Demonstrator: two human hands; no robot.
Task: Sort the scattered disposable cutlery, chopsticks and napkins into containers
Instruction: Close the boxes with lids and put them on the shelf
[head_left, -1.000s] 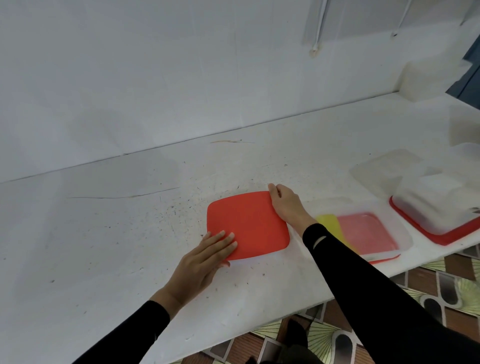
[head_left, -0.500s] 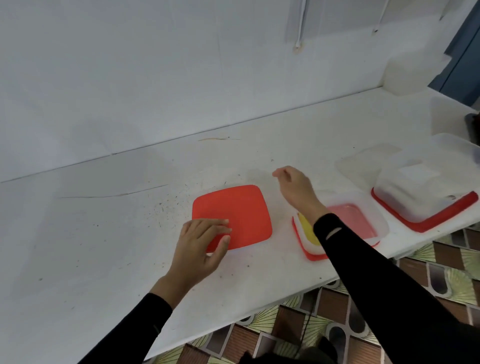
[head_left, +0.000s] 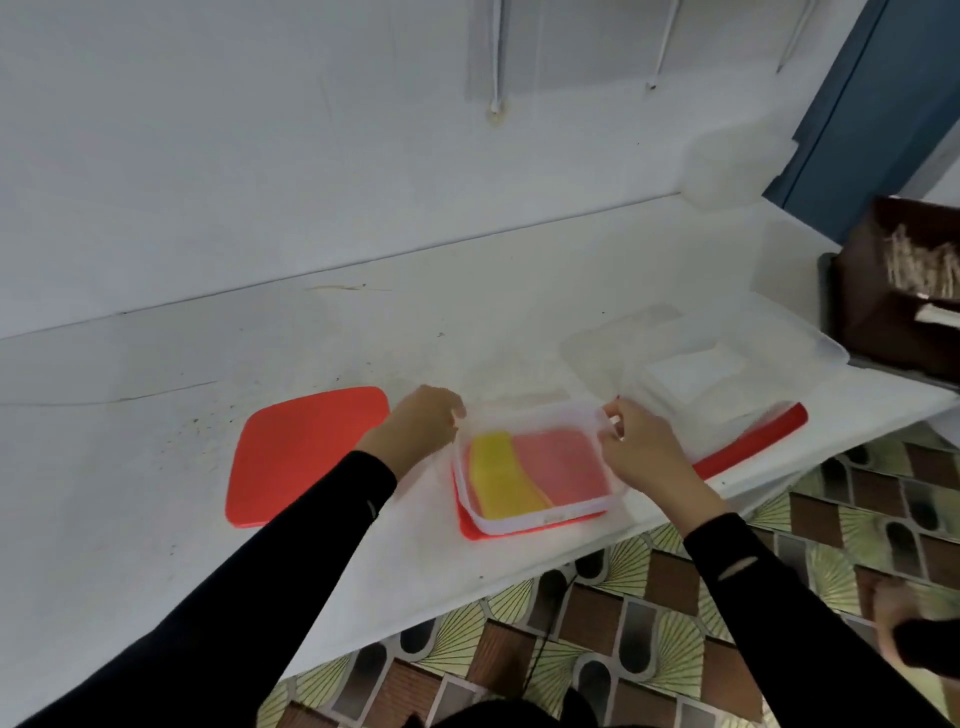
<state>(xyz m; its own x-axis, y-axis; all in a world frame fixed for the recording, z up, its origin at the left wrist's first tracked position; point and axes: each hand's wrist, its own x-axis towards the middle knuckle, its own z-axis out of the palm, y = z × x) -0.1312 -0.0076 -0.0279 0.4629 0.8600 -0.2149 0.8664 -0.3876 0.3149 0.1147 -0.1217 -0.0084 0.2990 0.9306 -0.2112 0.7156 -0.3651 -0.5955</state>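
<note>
White counter (head_left: 156, 415) along a plain wall bears three red lids: a loose lid (head_left: 306, 457) lies flat at the left, likely set aside to free its tub, and one sits under each of two clear tubs. Both hands flank the near tub (head_left: 550, 517), the left hand (head_left: 421, 426) curling over its left rim and the right hand (head_left: 644, 457) pinching its right rim, apparently to lift or shift it. Beyond the far tub (head_left: 779, 338), one brown box (head_left: 872, 312) holds pale sticks, probably chopsticks (head_left: 919, 265).
</note>
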